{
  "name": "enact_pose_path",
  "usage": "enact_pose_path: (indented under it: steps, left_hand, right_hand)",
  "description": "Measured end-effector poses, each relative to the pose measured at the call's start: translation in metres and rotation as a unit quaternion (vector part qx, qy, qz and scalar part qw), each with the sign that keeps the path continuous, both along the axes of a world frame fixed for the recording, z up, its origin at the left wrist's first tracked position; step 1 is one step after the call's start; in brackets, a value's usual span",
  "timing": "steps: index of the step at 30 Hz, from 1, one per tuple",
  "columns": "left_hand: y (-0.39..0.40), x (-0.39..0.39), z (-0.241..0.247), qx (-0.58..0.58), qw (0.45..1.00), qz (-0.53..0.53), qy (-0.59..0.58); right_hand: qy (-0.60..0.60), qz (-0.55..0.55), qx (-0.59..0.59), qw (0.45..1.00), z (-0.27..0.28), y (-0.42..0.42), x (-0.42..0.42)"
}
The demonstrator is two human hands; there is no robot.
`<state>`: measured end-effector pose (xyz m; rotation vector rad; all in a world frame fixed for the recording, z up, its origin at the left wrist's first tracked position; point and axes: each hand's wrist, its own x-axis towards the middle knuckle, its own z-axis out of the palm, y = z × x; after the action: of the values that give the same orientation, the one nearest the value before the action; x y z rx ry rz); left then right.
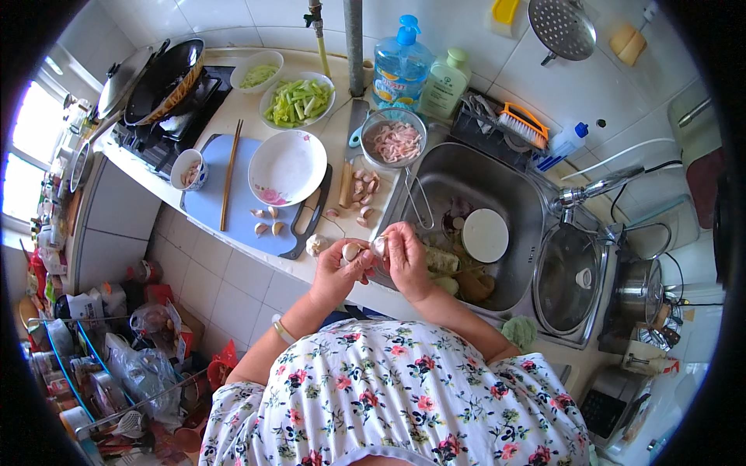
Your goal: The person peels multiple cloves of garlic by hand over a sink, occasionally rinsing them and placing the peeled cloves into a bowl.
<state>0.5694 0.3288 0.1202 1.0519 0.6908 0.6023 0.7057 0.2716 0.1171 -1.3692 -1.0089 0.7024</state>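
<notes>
Near the counter's front edge, my left hand [344, 268] holds garlic cloves [351, 251]. Touching it from the right, my right hand [406, 256] pinches another piece of garlic [380, 246] between thumb and fingers. A whole garlic bulb [316, 245] sits on the counter just left of my hands. Several loose cloves [365, 187] lie beside a wooden handle [345, 185]. On the blue cutting board [233, 175] are more cloves [278, 228], a white plate [287, 167], a pair of chopsticks [231, 175] and a small cup [189, 170] with pale pieces inside.
At the right is a steel sink [518, 256] with a white round dish [485, 235] and scraps. A strainer of sliced meat [396, 143] rests by its left rim. Cut green vegetables [297, 103] fill a bowl behind the plate. A wok [169, 81] tilts on the stove.
</notes>
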Motion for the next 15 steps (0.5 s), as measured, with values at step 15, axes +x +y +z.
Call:
enact_pose_path:
  steps: [15]
  left_hand:
    - [0.004,0.004,0.015,0.021,0.991,-0.084,0.103]
  right_hand:
    - [-0.003,0.074,-0.036,0.997,-0.012,-0.004,0.005]
